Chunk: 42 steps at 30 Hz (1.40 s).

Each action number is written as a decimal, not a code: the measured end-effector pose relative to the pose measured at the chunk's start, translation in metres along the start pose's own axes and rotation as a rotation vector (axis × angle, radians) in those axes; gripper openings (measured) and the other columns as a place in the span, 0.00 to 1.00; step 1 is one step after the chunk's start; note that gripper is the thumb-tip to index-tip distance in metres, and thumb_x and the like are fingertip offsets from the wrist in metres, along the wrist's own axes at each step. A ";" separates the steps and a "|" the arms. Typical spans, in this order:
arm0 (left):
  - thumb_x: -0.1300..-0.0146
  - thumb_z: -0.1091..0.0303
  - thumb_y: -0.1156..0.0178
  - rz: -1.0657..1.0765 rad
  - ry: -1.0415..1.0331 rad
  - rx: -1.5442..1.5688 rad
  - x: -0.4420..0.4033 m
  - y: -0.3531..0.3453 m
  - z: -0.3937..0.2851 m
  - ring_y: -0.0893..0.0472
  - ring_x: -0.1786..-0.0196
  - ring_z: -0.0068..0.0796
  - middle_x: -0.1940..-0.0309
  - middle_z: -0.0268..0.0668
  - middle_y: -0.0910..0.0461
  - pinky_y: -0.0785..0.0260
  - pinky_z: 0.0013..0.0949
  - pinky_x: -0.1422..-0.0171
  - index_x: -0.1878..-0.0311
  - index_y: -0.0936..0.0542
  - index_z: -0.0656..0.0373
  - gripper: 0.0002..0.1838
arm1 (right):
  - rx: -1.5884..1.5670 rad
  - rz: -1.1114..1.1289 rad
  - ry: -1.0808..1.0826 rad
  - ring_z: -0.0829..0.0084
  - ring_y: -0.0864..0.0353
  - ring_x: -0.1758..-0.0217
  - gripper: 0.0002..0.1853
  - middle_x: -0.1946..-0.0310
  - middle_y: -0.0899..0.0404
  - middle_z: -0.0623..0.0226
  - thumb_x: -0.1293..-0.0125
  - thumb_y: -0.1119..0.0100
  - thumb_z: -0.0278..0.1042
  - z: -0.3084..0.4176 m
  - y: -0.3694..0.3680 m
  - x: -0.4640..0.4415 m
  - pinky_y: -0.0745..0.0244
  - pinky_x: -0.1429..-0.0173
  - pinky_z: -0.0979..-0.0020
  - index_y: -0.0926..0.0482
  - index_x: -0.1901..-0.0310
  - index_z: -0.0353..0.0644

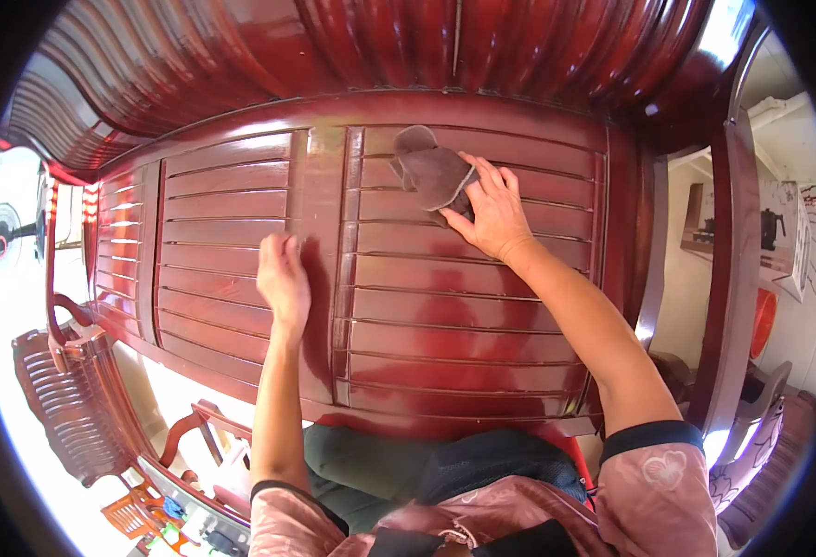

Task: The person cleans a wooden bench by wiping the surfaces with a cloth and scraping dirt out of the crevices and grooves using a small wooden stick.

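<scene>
Because the slats are glossy and cut by narrow gaps, most of the risk lies in how things meet that surface. On the left, the knuckles of the left hand [284, 278] could knock the raised divider [342, 241] if the hand drifted across too low. Further right, the loose end of the brown cloth [431, 176] could fold under itself or catch in a gap, since only its near side is held. The right hand [496, 215] could skid if too much weight went onto the cloth over such a smooth finish, or a fingertip could slip past the edge and into a groove.

The left fingers are curled in and bunched together, with nothing visible in them; they seem to be just above the slatted seat [445, 371], though the blur makes contact hard to judge. The cloth lies rumpled on the upper part of the right-hand panel, just beyond the divider. The right fingers are slightly parted over its near edge, the thumb set apart below them, clasping a bunched fold loosely.
</scene>
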State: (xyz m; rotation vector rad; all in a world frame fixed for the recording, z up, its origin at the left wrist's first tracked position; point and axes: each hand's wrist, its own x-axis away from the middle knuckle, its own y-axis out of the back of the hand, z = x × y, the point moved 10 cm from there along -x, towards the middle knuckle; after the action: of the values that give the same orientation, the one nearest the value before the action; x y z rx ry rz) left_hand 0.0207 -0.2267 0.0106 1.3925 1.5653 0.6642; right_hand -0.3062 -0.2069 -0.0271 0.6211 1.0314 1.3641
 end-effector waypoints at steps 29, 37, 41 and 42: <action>0.27 0.66 0.47 -0.123 0.301 -0.207 0.053 0.058 0.090 0.24 0.56 0.47 0.63 0.42 0.26 0.30 0.48 0.54 0.59 0.28 0.58 0.06 | 0.165 0.222 0.197 0.56 0.30 0.39 0.18 0.41 0.30 0.59 0.43 0.39 0.42 0.103 -0.083 -0.111 0.28 0.44 0.51 0.16 0.56 0.37; 0.27 0.67 0.47 -0.130 0.280 -0.196 0.053 0.060 0.085 0.24 0.56 0.47 0.63 0.42 0.26 0.30 0.47 0.54 0.59 0.28 0.58 0.06 | 0.447 0.109 -0.030 0.58 0.28 0.43 0.17 0.47 0.29 0.59 0.41 0.37 0.42 0.105 -0.102 -0.133 0.26 0.46 0.54 0.18 0.53 0.41; 0.27 0.67 0.47 -0.090 0.299 -0.233 0.051 0.057 0.087 0.24 0.57 0.47 0.63 0.42 0.26 0.30 0.47 0.54 0.59 0.28 0.58 0.06 | 0.387 0.285 0.145 0.58 0.29 0.41 0.17 0.46 0.28 0.58 0.41 0.39 0.42 0.133 -0.096 -0.088 0.27 0.44 0.53 0.17 0.55 0.38; 0.27 0.67 0.47 -0.098 0.292 -0.236 0.052 0.058 0.087 0.24 0.57 0.47 0.63 0.42 0.26 0.30 0.47 0.54 0.59 0.28 0.58 0.06 | 0.245 0.249 0.186 0.57 0.30 0.42 0.17 0.47 0.28 0.58 0.41 0.39 0.43 0.134 -0.090 -0.081 0.28 0.44 0.53 0.17 0.57 0.38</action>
State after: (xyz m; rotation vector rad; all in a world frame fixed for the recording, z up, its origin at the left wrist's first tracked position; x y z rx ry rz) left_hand 0.1274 -0.1787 0.0074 1.0723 1.7046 0.9927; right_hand -0.1376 -0.2727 -0.0252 0.8378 1.3175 1.5457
